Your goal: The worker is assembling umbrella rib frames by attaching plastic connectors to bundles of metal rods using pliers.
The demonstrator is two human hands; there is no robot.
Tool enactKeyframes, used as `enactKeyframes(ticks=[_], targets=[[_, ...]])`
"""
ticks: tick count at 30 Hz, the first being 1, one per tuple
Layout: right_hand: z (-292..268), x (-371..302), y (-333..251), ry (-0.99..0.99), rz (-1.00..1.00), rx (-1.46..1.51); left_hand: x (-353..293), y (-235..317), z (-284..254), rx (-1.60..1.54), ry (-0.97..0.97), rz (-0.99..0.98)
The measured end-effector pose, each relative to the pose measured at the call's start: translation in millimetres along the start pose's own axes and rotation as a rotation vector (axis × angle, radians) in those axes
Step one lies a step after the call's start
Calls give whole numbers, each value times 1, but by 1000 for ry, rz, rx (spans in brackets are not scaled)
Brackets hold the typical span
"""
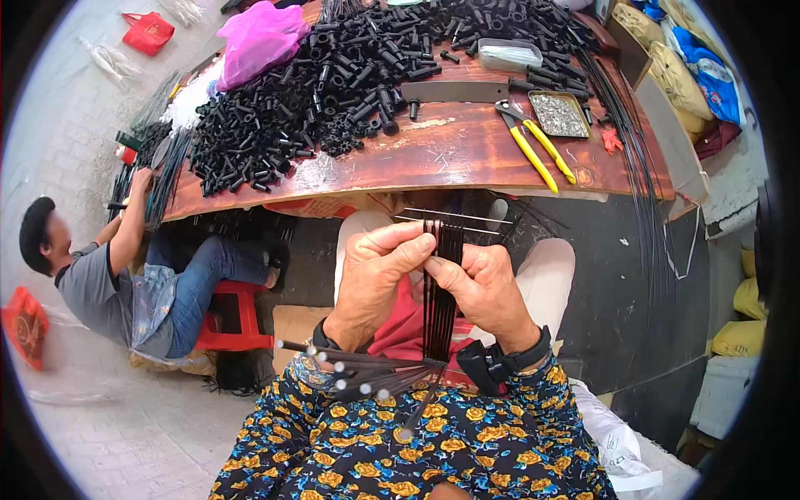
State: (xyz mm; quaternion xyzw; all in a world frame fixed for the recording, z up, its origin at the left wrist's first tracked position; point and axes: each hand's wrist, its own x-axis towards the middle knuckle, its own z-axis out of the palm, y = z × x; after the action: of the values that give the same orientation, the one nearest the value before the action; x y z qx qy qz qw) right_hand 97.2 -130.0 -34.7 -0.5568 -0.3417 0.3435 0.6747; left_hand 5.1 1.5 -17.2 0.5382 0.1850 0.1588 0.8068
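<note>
Left hand (375, 279) pinches the top of a bundle of thin black ribs (440, 292), thumb and forefinger closed on the strands. Right hand (483, 287) grips the same bundle from the other side, fingers curled tight around it. The ribs run upright between both hands, then fan out below the wrists into white-tipped ends (350, 371) over the floral sleeves. Just above the fingers, two thin metal rods (454, 218) lie crosswise. Beyond them sits the wooden bench (467, 154), with yellow-handled pliers (537, 150) ahead of the right hand, a tray of small metal parts (558, 114) beside them, and a big heap of black plastic tubes (333, 83) further off. Far left of the left hand, another person (125, 283) sits on a red stool (237, 317).
</note>
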Motion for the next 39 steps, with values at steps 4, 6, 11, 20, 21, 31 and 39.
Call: enactKeyframes(ticks=[4,6,11,20,21,31,39], targets=[[6,2,-5,33,17,-1,5,8,3,-183,2,-9],[10,4,-5,49,29,9,11,6,1,-215,52,39],[12,7,-4,44,38,-41,11,10,-3,-177,106,128],[16,8,-9,35,42,-28,4,10,-8,-159,58,61],[15,8,-8,35,43,-31,4,7,-10,-73,9,57],[7,11,-1,-67,99,108,0,4,-12,-131,46,68],[24,13,-15,-17,70,-159,-7,1,-20,-91,70,-5]])
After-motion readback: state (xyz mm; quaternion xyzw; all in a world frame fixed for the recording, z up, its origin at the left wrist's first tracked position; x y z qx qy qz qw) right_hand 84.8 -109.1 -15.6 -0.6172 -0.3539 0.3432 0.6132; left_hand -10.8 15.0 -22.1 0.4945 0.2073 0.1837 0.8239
